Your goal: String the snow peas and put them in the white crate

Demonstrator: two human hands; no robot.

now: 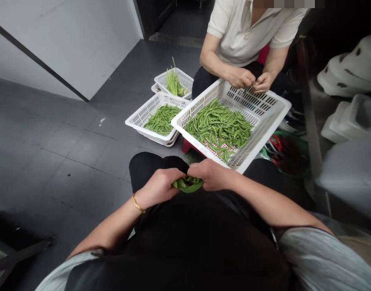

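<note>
Over my lap, my left hand [162, 185] and my right hand [210, 174] come close together, both closed on green pea pods. One curved pea pod [193, 187] spans from hand to hand, its right end at my right fingers. More pods poke out of my left fingers. Just beyond my hands, a large white slotted basket [265, 141] holds a heap of pea pods [220, 123]. Its near corner is close to my right wrist. The pods' ends inside my fingers are hidden.
Opposite sits a co-worker, whose hands [253, 81] meet over the basket's far rim. To the left, a smaller white basket [137, 120] holds more pods; behind it another basket [161, 81] holds long green stalks [174, 83]. White plastic containers [355, 117] stand at the right.
</note>
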